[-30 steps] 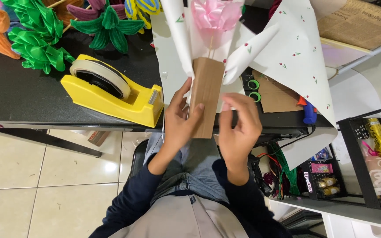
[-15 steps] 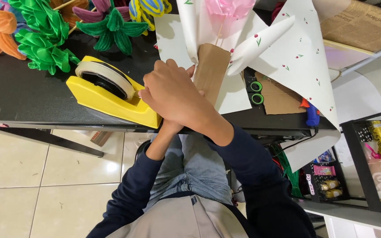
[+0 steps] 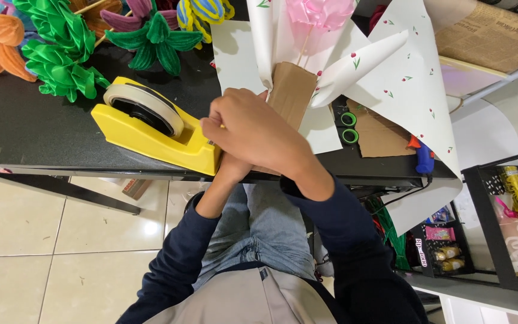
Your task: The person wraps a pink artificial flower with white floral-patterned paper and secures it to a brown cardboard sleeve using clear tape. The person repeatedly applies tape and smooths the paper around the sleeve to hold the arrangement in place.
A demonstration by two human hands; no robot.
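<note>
Reaching across the body, the right hand (image 3: 253, 129) lies with its fingers curled at the front end of the yellow tape dispenser (image 3: 154, 135), touching it where the cutter sits; whether the fingers pinch any tape cannot be told from this head view. Beneath that arm the left hand (image 3: 230, 169) is almost wholly hidden, only its wrist showing at the worktop (image 3: 37, 135) edge, so its fingers cannot be judged. Just behind the right hand stands a bouquet: a brown cardboard sleeve (image 3: 292, 93) wrapped in white paper with small red flowers (image 3: 403, 78), with a pink bloom (image 3: 319, 12) at its top. Green, orange and purple craft flowers (image 3: 55, 57) lie at the far left of the worktop, and two green-rimmed rings (image 3: 349, 127) sit right of the sleeve.
</note>
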